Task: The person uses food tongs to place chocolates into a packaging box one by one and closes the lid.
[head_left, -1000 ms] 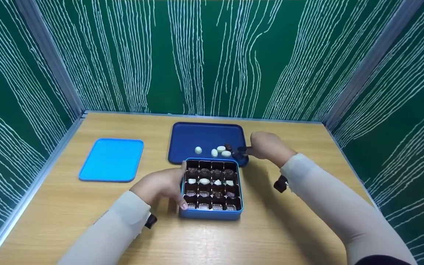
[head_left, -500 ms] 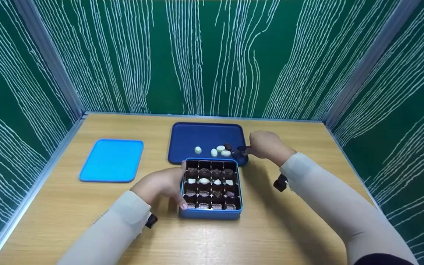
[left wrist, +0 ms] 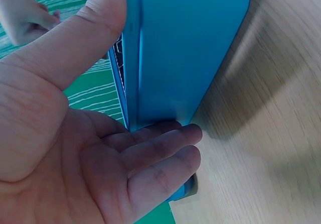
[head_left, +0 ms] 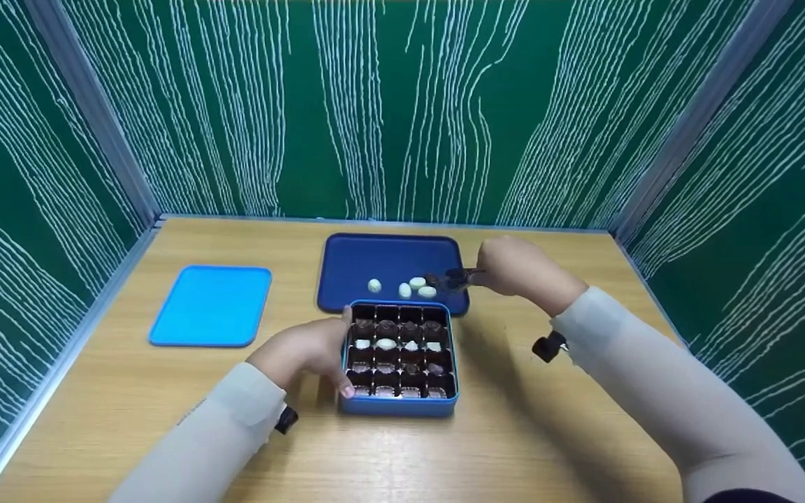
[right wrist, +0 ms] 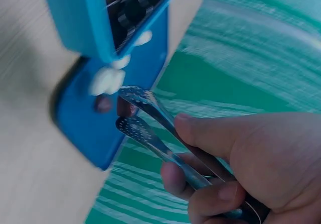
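Note:
My left hand grips the left side of a blue tin box, thumb at the near corner, fingers round the far one. Its dark divided insert bears brown chocolates in one row, white ones in another, and a few pieces nearer me. My right hand holds metal tongs over the right end of a dark blue tray. Between the tong tips sits a brown chocolate, seen in the right wrist view. Several white chocolates and a brown chocolate lie on the tray.
A light blue tray or lid lies flat at the left of the wooden table. Green walls with white wavy lines stand at the back and both sides. The box stands close in front of the dark blue tray.
My right hand and the tongs have risen a little from the tray's right corner, the arm shifting slightly right. My left hand and the box stay put.

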`<state>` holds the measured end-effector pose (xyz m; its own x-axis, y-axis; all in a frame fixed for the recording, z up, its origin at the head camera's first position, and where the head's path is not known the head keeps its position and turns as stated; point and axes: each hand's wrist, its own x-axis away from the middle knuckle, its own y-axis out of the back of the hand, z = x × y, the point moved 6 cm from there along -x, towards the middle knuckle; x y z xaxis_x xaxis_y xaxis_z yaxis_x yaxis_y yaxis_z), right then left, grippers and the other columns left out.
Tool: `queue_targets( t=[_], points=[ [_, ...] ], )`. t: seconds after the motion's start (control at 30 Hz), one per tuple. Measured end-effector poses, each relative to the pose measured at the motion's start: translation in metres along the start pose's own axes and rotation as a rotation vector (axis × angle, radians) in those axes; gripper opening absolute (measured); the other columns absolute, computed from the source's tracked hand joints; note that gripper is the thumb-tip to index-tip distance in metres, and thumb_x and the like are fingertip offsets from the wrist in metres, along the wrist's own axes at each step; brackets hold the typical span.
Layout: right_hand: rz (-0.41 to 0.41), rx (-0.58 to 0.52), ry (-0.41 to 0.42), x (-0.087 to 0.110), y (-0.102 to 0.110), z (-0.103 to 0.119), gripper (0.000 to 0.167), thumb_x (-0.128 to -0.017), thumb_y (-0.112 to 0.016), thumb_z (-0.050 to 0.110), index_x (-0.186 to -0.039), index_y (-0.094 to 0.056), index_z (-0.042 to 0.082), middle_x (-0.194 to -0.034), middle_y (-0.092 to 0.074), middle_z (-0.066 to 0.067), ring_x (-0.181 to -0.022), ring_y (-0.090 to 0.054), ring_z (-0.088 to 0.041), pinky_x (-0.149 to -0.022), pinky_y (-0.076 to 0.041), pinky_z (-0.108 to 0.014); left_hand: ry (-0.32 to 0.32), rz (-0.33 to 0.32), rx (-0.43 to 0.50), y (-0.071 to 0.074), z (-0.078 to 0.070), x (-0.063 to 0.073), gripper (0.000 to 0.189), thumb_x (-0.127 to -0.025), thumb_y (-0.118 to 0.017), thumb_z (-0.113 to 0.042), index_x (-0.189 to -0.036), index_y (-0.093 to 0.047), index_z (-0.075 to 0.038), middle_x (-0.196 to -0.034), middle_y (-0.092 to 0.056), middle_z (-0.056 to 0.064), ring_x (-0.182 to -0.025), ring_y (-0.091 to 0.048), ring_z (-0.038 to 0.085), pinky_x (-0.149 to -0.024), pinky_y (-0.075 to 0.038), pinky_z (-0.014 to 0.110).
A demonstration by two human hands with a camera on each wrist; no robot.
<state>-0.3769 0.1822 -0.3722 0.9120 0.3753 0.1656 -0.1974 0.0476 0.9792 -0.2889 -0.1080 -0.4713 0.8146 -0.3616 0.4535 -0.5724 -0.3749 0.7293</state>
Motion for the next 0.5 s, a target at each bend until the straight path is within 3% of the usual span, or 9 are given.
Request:
queue_targets(
  t=[0.17, 0.3, 0.4, 0.5],
  points=[
    [0.036, 0.030, 0.119, 0.027, 0.013, 0.030, 0.031, -0.105, -0.083, 0.030, -0.079, -0.083, 0.012, -0.070, -0.067, 0.000, -0.057, -0.051, -0.014, -0.052, -0.038, -0.026, 0.005, 0.004, 0.007, 0.000, 0.000, 0.000, 0.166, -0.067, -0.110, -0.030, -0.181, 0.010, -0.006, -0.183, -0.037, 0.022, -0.167, -0.043, 0.042, -0.141, -0.034, 0.056],
    [0.066, 0.030, 0.245, 0.044, 0.011, 0.057, 0.018, -0.103, -0.086, 0.032, -0.098, -0.090, 0.015, -0.081, -0.080, -0.002, -0.060, -0.060, -0.011, -0.054, -0.048, -0.026, 0.009, 0.006, -0.007, 0.000, 0.001, 0.000, 0.165, -0.069, -0.109, -0.031, -0.181, 0.009, -0.005, -0.182, -0.040, 0.022, -0.166, -0.045, 0.041, -0.140, -0.037, 0.055],
    [0.071, 0.042, 0.323, 0.051, 0.006, 0.076, 0.017, -0.102, -0.087, 0.032, -0.098, -0.089, 0.016, -0.078, -0.078, 0.002, -0.060, -0.060, -0.010, -0.053, -0.050, -0.026, 0.004, 0.006, -0.023, 0.000, 0.001, -0.001, 0.164, -0.070, -0.109, -0.032, -0.180, 0.009, -0.003, -0.182, -0.040, 0.023, -0.166, -0.045, 0.040, -0.139, -0.038, 0.054],
    [0.086, 0.076, 0.378, 0.053, -0.002, 0.093, 0.023, -0.103, -0.085, 0.031, -0.086, -0.085, 0.016, -0.066, -0.064, 0.008, -0.056, -0.053, -0.008, -0.049, -0.043, -0.025, -0.002, 0.006, -0.032, -0.001, -0.001, -0.002, 0.164, -0.070, -0.109, -0.032, -0.181, 0.008, -0.002, -0.181, -0.040, 0.024, -0.166, -0.046, 0.039, -0.139, -0.039, 0.052]
  ],
)
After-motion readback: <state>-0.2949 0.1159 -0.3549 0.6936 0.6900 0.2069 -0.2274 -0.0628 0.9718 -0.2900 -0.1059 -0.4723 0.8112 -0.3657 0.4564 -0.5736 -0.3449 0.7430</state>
